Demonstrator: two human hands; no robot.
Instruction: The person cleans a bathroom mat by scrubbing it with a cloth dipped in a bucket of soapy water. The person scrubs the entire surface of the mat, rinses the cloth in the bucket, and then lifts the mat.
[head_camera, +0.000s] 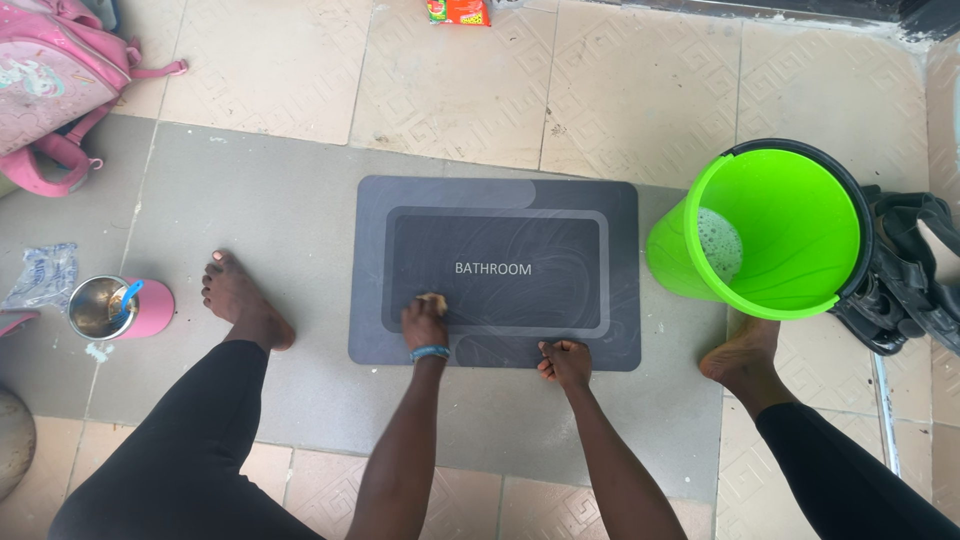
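Pressing down, left hand closed on small pale sponge, resting on dark grey bath mat. Right hand at 3 o'clock from it, fisted, pinning mat's near edge. Mat's long axis runs 9 to 3; bulk lies toward 12 from both hands. Surface shows swirled wet streaks. Green bucket, tilted, at 2 o'clock, suds inside. Pink cup at 9.

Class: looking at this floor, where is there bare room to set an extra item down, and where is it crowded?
Free: tiles between the grey mat and the snack packet; grey floor between the mat and the pink backpack. Crowded: mat's near edge, with left hand and right hand; the green bucket side; around the pink cup.
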